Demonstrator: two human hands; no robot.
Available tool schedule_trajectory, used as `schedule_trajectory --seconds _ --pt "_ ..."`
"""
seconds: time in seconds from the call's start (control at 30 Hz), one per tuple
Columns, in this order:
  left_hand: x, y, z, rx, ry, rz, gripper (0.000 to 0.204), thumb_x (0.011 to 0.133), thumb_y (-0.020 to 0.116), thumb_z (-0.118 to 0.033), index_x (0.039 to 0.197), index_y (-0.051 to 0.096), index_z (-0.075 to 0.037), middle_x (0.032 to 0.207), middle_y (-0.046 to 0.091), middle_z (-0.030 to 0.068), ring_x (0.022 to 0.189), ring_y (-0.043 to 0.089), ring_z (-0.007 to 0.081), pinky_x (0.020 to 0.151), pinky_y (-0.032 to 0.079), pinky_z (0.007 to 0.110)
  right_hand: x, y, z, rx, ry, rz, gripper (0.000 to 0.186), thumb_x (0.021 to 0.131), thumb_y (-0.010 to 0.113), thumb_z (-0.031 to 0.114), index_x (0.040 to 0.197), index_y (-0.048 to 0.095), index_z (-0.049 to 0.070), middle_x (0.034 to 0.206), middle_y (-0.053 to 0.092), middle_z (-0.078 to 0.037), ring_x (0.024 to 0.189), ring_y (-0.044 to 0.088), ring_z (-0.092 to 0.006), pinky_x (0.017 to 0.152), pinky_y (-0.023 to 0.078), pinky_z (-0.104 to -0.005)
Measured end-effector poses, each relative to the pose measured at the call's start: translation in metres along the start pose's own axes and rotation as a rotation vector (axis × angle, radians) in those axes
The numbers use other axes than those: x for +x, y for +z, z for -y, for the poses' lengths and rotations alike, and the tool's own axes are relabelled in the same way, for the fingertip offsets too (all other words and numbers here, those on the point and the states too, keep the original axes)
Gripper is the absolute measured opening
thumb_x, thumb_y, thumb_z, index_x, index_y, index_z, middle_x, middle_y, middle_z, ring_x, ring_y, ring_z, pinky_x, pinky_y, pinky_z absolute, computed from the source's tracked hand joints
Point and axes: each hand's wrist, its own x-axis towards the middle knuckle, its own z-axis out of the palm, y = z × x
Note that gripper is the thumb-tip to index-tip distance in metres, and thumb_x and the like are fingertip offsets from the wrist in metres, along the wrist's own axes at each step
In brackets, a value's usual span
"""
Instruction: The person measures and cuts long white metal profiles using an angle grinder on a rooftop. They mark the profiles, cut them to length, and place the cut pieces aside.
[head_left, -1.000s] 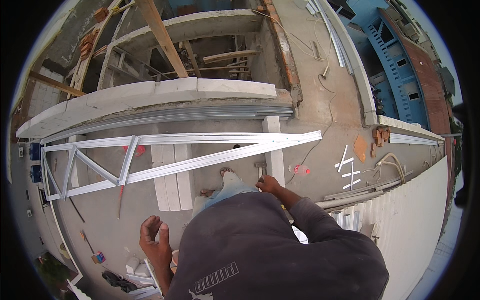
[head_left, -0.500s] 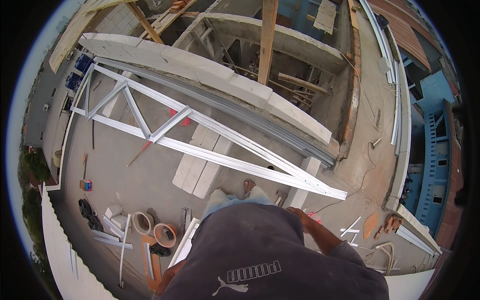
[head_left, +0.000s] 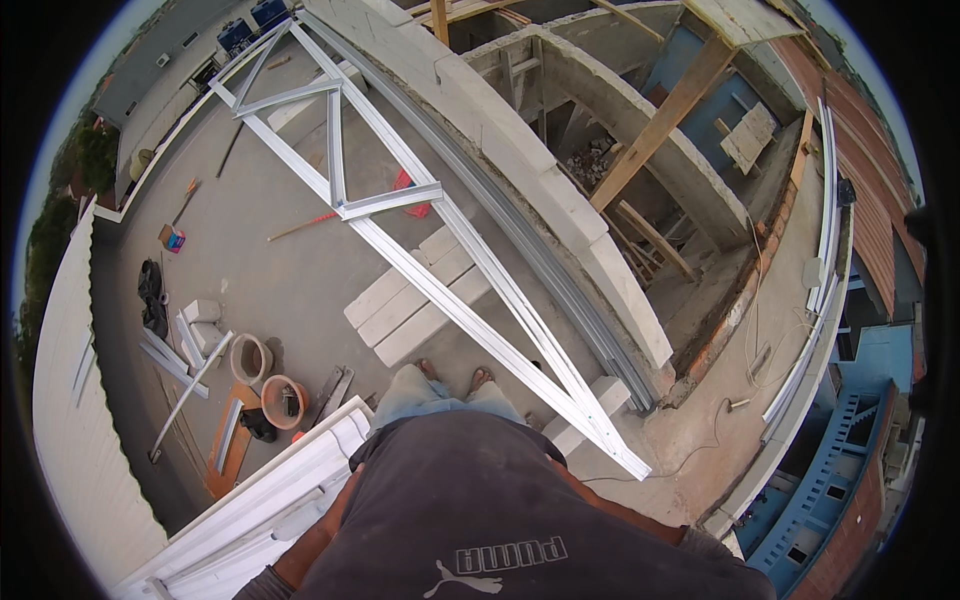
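Neither of my hands shows. The left forearm (head_left: 318,535) and the right forearm (head_left: 630,508) run in along my dark shirt, and the torso hides both hands, so what they touch or hold cannot be seen. In front of me lies a long triangular truss of light metal profiles (head_left: 470,310), with slanted braces toward its far end. Its near tip (head_left: 635,465) reaches past a white block (head_left: 597,408) on my right. More long white blocks (head_left: 410,305) lie beneath its middle.
A low white block wall (head_left: 560,200) and a stack of grey metal profiles (head_left: 520,215) run along the right. Beyond the wall are concrete-walled openings. Left are two buckets (head_left: 283,402), metal offcuts (head_left: 180,365) and a small box (head_left: 172,238). White corrugated sheets (head_left: 230,530) lie lower left.
My view has turned to the left, so the truss now slants more steeply. White sheets have come into view at lower left. My right hand, partly seen earlier, is now hidden.
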Motion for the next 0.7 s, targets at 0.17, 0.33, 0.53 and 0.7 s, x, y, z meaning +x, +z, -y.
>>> schedule_trajectory --seconds 0.17,0.33,0.53,0.7 --pt "-0.015 0.014 0.005 -0.060 0.002 -0.042 0.061 0.106 0.062 -0.037 0.155 0.048 -0.004 0.152 0.056 0.0182 0.143 0.051 0.0303 0.121 0.037 0.041 0.011 -0.018 -0.002 -0.017 -0.046 -0.082 0.092 0.101 0.046 0.075 0.160 0.040 0.004 0.157 0.051 -0.017 0.134 0.059 -0.0288 0.114 0.046 -0.0423" --pt "-0.020 0.023 0.010 -0.097 -0.001 -0.071 0.062 0.107 0.061 -0.039 0.156 0.047 -0.004 0.152 0.055 0.0177 0.143 0.050 0.0299 0.121 0.036 0.040 0.015 -0.034 -0.011 -0.031 -0.118 -0.173 0.091 0.101 0.048 0.074 0.158 0.042 0.003 0.155 0.052 -0.017 0.133 0.060 -0.0289 0.113 0.047 -0.0417" --pt "-0.023 0.025 0.009 -0.127 -0.002 -0.092 0.063 0.107 0.060 -0.042 0.157 0.047 -0.004 0.153 0.054 0.0170 0.143 0.050 0.0294 0.121 0.036 0.039 0.018 -0.046 -0.019 -0.042 -0.177 -0.266 0.090 0.100 0.050 0.073 0.156 0.044 0.002 0.152 0.054 -0.018 0.131 0.061 -0.0289 0.112 0.047 -0.0409" --pt "-0.027 0.025 0.003 -0.185 0.002 -0.118 0.064 0.107 0.058 -0.044 0.157 0.046 -0.005 0.154 0.053 0.0165 0.143 0.050 0.0290 0.121 0.035 0.039 0.020 -0.053 -0.016 -0.093 -0.207 -0.341 0.090 0.100 0.052 0.072 0.155 0.045 0.001 0.150 0.055 -0.018 0.129 0.062 -0.0290 0.111 0.048 -0.0403"
